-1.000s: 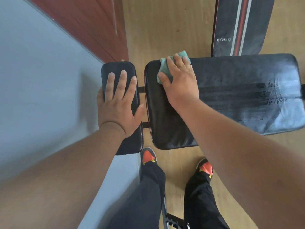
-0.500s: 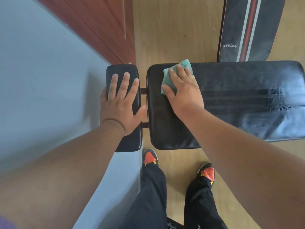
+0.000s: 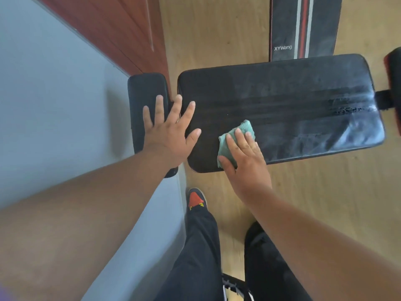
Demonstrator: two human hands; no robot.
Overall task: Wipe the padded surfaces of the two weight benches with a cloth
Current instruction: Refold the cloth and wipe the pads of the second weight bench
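Observation:
A black padded bench lies across the view: a long back pad (image 3: pixel 293 105) with damp streaks and a small seat pad (image 3: pixel 145 92) to its left. My right hand (image 3: pixel 243 157) presses a green cloth (image 3: pixel 238 135) flat on the long pad's near left part, by its front edge. My left hand (image 3: pixel 167 131) is spread flat with fingers apart, spanning the gap between the small pad and the long pad. A second bench pad (image 3: pixel 303 27), black with red and white stripes, lies beyond the first.
A grey wall (image 3: pixel 54 105) and a reddish wooden door (image 3: pixel 121 29) stand to the left. The floor (image 3: pixel 217 33) is light wood. My legs and an orange-and-black shoe (image 3: pixel 196 198) are just below the bench. A red-edged part (image 3: pixel 393 77) shows at the far right.
My right hand has slid the cloth from the long pad's far left corner to its near edge. My left hand has shifted right, off the small pad's middle and across the gap.

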